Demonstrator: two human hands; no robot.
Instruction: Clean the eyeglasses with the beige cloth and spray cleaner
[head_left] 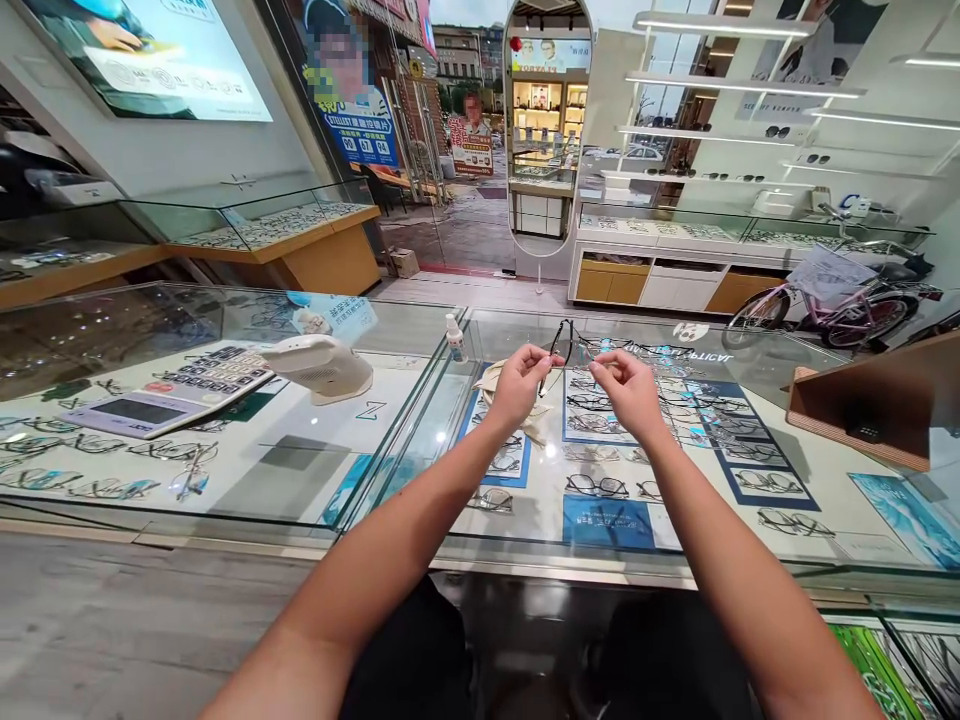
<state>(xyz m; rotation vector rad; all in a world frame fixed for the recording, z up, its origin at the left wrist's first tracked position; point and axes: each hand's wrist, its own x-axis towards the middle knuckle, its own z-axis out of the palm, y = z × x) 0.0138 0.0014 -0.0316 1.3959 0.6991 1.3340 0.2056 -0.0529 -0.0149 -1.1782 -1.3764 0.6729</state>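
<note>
A pair of dark-framed glasses [568,345] is held up over the glass counter [420,420] between both hands. My left hand [523,378] pinches one side of it, fingers closed. On the other side, my right hand [624,388] has thumb and fingertips together at a thin temple. A cream cloth [541,425] lies on the counter beside and partly behind my left hand. Just left of the cloth stands a small white spray bottle [454,338]. Rows of glasses show under the glass below my hands, among them one clear pair [596,485].
Left on the counter are a white scanner-like device [322,368] and a large calculator [142,410]. A brown wooden tray or stand [862,410] is at the right. Farther back are an oval mirror [544,215], display cases and a pink bicycle [832,300].
</note>
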